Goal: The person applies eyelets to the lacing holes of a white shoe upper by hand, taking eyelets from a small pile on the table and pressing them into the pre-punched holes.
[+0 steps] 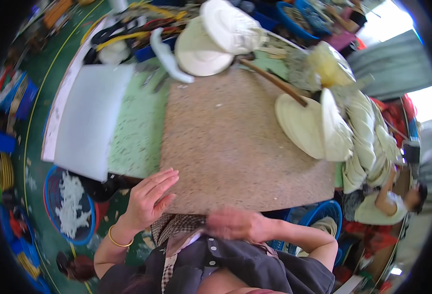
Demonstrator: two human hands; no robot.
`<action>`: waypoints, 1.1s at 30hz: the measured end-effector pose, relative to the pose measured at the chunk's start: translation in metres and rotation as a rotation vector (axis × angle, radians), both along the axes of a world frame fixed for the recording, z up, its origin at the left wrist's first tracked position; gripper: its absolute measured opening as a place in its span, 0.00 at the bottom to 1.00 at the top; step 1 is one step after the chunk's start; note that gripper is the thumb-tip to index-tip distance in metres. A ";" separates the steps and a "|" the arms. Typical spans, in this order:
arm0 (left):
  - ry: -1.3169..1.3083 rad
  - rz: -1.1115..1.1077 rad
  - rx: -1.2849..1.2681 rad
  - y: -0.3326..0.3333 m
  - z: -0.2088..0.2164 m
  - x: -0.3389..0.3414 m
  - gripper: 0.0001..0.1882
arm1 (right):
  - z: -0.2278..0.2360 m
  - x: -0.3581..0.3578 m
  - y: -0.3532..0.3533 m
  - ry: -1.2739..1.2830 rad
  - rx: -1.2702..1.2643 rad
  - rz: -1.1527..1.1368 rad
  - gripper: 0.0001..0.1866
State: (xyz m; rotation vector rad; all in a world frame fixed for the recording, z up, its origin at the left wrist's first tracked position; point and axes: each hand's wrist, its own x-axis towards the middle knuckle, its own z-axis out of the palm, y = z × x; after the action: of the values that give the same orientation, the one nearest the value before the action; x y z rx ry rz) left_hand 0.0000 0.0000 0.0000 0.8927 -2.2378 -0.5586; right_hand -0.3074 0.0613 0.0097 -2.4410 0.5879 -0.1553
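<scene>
My left hand point(152, 198) is raised just off the near left corner of a brown speckled board point(240, 137). Its fingers are stretched out and hold nothing. My right hand point(238, 224) is smeared by motion at the board's near edge, close to my checked apron point(181, 228); its fingers cannot be made out. On the board's right side lie cream, rounded flat pieces point(301, 125), with a wooden stick point(272, 82) resting against them. More cream rounded pieces point(204, 46) are stacked at the far edge. Next to them is a pale curved strip point(167, 56).
A translucent white sheet point(93, 117) covers the table's left side, beside a green speckled surface point(140, 122). Baskets stand below: a blue one point(49, 206) with white scraps at left, another blue one point(334, 210) at right. Cream cloth point(368, 132) hangs at the right edge. A co-worker point(385, 203) sits beyond.
</scene>
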 end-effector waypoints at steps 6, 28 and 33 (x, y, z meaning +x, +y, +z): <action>0.290 -0.426 1.078 -0.048 0.024 -0.114 0.23 | 0.066 -0.169 -0.036 0.177 -0.954 -1.236 0.23; 0.863 -0.511 1.204 -0.006 0.059 -0.272 0.34 | 0.112 -0.112 0.065 0.336 -0.209 -1.265 0.53; 0.913 -0.414 1.291 -0.094 0.078 -0.138 0.37 | 0.122 -0.106 0.001 -0.374 -0.198 -0.784 0.15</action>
State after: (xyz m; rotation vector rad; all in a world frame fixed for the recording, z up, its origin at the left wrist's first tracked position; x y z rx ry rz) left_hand -0.1381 -0.0937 0.0778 0.4625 -1.0198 -2.1838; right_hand -0.4133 0.0625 0.1320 -2.1378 1.3627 -0.9967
